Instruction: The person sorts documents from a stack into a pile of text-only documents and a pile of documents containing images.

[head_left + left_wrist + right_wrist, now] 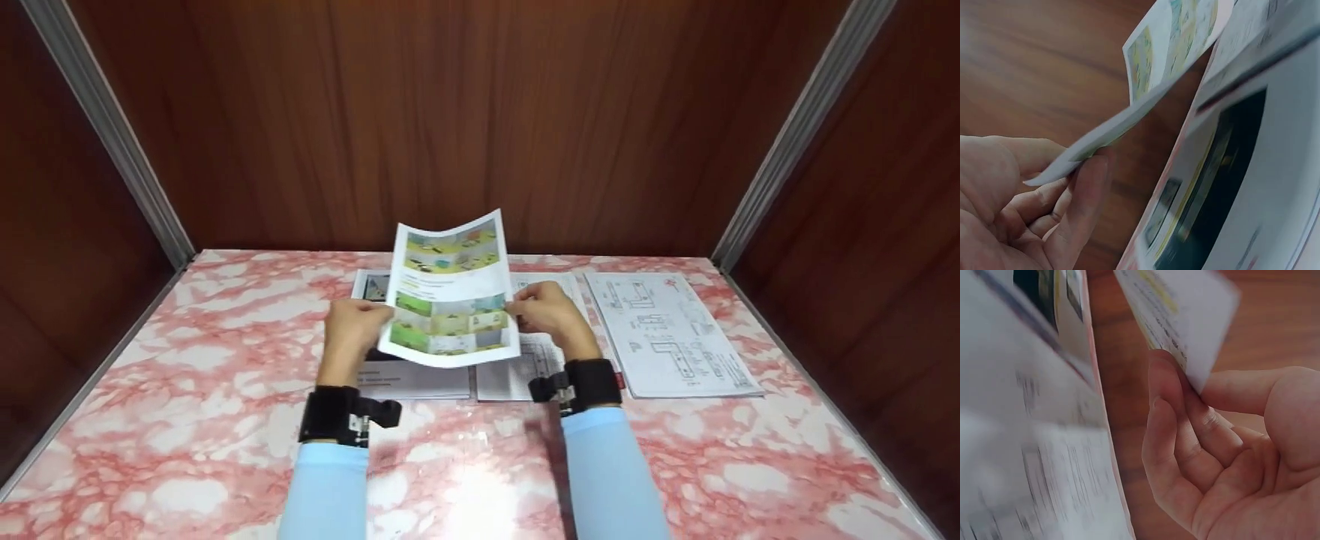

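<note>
A printed sheet of paper (450, 289) with colour pictures is held up over the table, its surface bent in a shallow curve. At its left edge my left hand (354, 324) pinches it between thumb and fingers; the left wrist view shows the sheet (1112, 126) nearly edge-on in that pinch. My right hand (551, 311) pinches the opposite edge, and in the right wrist view the thumb and fingertips meet on the sheet's corner area (1196, 332). Beneath it lie a stack with a dark picture (420, 381) and a stack of line drawings (517, 375), both partly hidden.
To the right lies another stack of drawing sheets (667, 337). The table (187, 420) has a red and white marbled top. Brown wood-grain panels (450, 112) with metal corner posts (802, 135) enclose its back and sides.
</note>
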### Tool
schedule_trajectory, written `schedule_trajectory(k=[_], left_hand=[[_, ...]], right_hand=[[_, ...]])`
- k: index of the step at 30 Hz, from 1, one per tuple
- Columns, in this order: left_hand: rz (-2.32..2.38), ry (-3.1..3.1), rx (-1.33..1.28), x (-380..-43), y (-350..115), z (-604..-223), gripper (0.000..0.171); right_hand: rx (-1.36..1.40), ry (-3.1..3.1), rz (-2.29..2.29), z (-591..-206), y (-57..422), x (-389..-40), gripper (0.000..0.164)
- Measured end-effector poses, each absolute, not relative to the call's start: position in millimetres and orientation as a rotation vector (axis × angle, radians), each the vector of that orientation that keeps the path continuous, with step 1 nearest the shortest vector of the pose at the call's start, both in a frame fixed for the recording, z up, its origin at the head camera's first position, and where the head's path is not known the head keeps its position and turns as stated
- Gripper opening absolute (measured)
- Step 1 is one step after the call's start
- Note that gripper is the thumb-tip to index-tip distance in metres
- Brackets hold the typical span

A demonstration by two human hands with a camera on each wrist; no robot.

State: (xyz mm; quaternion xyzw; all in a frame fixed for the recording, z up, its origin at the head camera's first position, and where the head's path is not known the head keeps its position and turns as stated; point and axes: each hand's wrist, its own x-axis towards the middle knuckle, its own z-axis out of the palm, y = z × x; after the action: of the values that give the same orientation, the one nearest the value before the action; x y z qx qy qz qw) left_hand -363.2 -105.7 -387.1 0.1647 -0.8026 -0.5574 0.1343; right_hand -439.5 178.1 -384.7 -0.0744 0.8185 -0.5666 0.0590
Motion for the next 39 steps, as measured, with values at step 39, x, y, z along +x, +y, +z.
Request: schedule_trajectory(k=[39], left_hand=[[-1.548,-2.442,0.614,-336.6,-173.4,-417.1,0.032]], right_hand=[[-0.51,2.792,-1.245,-416.8,112.4,-429.3,0.013]])
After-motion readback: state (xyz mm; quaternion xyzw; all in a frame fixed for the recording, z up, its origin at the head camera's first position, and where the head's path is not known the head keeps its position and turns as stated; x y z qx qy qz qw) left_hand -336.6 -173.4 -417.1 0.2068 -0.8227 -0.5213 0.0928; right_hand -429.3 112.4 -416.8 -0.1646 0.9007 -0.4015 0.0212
